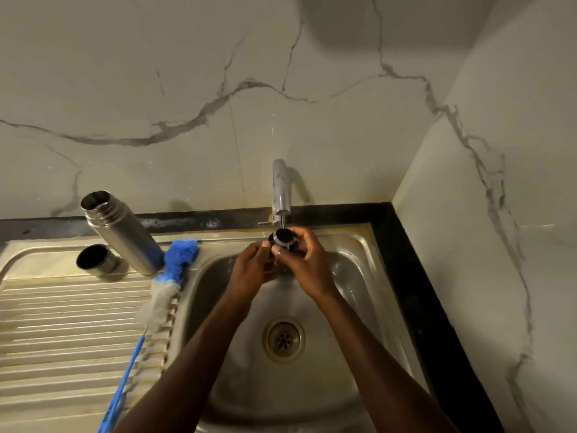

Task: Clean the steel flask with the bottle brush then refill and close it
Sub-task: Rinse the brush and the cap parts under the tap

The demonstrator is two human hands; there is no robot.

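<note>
Both hands, left point(254, 265) and right point(304, 264), grip dark stopper point(283, 236) under tap point(281, 190); open flask point(120, 231) well apart, left

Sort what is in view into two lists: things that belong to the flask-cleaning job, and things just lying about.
Part of the job:
steel flask, open, on the drainboard
steel cup beside it
bottle brush lying on the drainboard
black stopper, held under the tap by the left hand and right hand
sink

Just there:
drain strainer
marble wall
</note>
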